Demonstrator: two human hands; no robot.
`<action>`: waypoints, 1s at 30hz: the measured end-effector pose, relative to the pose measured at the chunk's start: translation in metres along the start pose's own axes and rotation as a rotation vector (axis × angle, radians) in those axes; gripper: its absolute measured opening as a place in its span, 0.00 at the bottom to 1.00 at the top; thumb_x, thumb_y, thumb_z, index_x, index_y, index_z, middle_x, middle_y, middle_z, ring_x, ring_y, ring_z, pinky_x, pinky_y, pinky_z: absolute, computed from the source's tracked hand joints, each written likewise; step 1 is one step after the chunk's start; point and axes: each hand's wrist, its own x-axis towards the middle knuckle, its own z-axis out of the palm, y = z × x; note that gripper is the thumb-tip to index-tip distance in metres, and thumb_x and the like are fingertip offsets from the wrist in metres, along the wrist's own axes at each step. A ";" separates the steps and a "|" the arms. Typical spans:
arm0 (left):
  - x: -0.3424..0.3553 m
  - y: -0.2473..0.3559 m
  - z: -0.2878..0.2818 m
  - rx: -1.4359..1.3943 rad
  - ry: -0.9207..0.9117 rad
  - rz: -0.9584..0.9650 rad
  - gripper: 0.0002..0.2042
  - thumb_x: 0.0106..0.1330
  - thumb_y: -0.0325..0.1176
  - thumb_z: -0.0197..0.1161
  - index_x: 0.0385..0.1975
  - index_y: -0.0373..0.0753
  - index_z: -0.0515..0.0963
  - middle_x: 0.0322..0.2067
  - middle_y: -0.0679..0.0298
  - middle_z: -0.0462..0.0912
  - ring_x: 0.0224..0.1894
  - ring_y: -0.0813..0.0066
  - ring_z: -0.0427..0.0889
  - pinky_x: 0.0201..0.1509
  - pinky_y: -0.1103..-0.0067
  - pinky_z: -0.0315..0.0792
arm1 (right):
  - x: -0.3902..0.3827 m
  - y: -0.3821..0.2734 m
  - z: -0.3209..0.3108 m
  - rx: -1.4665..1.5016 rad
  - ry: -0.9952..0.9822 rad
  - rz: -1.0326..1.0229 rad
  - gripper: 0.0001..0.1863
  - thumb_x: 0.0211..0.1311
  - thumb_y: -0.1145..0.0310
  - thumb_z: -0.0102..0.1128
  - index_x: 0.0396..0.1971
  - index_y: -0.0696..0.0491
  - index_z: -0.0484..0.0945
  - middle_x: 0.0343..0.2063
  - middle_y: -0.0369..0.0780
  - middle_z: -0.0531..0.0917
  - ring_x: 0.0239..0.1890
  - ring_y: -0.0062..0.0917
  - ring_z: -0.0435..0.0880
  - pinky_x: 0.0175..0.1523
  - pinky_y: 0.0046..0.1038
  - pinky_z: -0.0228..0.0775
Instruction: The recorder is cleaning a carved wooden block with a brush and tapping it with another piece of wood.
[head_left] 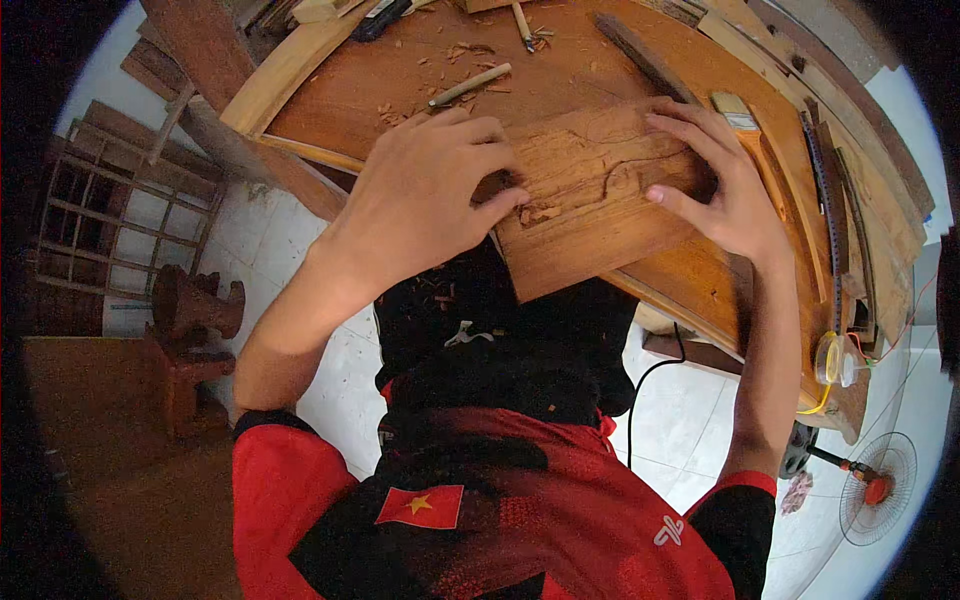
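A brown wooden board [570, 255] with carved lines on its face lies tilted at the table's near edge, its near corner jutting out over my lap. My left hand [425, 190] grips its left side, thumb resting on the upper face; the other fingertips are partly hidden. At the opposite side my right hand [735, 185] clasps the board, with thumb and fingers bent over the edge. Just beyond my left hand lies a chisel-like carving tool [470, 86] with a pale handle. Curled wood shavings sit on the board and the table.
The wooden work table [400, 65] carries a second carving tool [524, 28], a dark wood strip [645, 55] and a flat brush [738, 112]. Long wood pieces [870, 180] line the right edge. A fan [878, 490] stands low at right; a black cable [632, 410] hangs beside my lap.
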 end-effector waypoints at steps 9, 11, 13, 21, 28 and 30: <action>0.023 -0.047 -0.003 -0.417 -0.246 -0.148 0.10 0.67 0.37 0.71 0.40 0.37 0.86 0.36 0.62 0.87 0.39 0.68 0.85 0.44 0.71 0.77 | 0.000 -0.007 -0.001 0.016 0.012 -0.002 0.36 0.56 0.51 0.78 0.62 0.53 0.80 0.65 0.48 0.77 0.69 0.45 0.73 0.75 0.42 0.62; 0.028 -0.058 -0.007 -0.400 -0.180 -0.171 0.09 0.68 0.34 0.71 0.41 0.37 0.86 0.37 0.63 0.88 0.38 0.74 0.84 0.42 0.77 0.75 | -0.001 -0.004 -0.002 0.000 0.001 0.000 0.36 0.56 0.51 0.78 0.62 0.53 0.80 0.65 0.48 0.77 0.69 0.45 0.73 0.75 0.42 0.62; 0.027 -0.076 -0.009 -0.320 -0.164 -0.201 0.08 0.67 0.30 0.68 0.44 0.39 0.88 0.44 0.59 0.89 0.43 0.68 0.87 0.45 0.75 0.78 | 0.000 -0.004 -0.001 0.008 0.002 -0.012 0.36 0.56 0.51 0.78 0.62 0.53 0.80 0.65 0.48 0.77 0.69 0.45 0.73 0.75 0.42 0.62; 0.000 -0.025 0.002 -0.298 -0.086 0.344 0.26 0.65 0.29 0.66 0.65 0.47 0.79 0.66 0.60 0.79 0.70 0.55 0.75 0.76 0.60 0.67 | -0.002 -0.002 -0.003 -0.004 0.003 0.010 0.36 0.55 0.52 0.79 0.62 0.52 0.80 0.65 0.48 0.77 0.70 0.46 0.72 0.75 0.44 0.62; -0.032 -0.020 0.016 -0.195 -0.089 0.333 0.26 0.66 0.35 0.70 0.66 0.45 0.78 0.67 0.63 0.79 0.71 0.59 0.74 0.75 0.61 0.69 | -0.001 -0.002 -0.003 -0.004 0.000 -0.012 0.36 0.56 0.51 0.78 0.63 0.52 0.80 0.66 0.49 0.76 0.70 0.47 0.71 0.75 0.44 0.61; -0.034 -0.027 0.017 -0.133 -0.054 0.366 0.26 0.65 0.34 0.71 0.65 0.45 0.78 0.68 0.64 0.78 0.71 0.60 0.75 0.74 0.62 0.71 | -0.002 -0.002 -0.004 -0.017 0.004 -0.004 0.36 0.56 0.51 0.78 0.63 0.52 0.80 0.67 0.49 0.76 0.71 0.47 0.71 0.75 0.44 0.61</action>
